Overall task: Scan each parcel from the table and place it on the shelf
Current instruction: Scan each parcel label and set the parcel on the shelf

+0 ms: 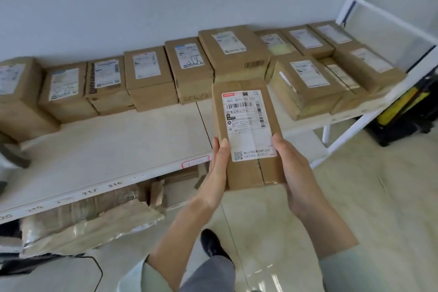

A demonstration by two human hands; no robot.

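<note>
Cardboard parcel [246, 130], gripped by your left hand [219, 168] and right hand [292, 168], hangs over the white shelf [113, 149]; boxes [147, 76] line its far edge, tiled floor [379, 197] below.

Leftmost box [14, 92] cut by edge

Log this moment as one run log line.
stage: placing | left hand: holds parcel | right hand: holds parcel | shelf: boxes along back

Black-and-yellow case [403, 111] on tiled floor [355, 197], black cable [97, 268].
</note>
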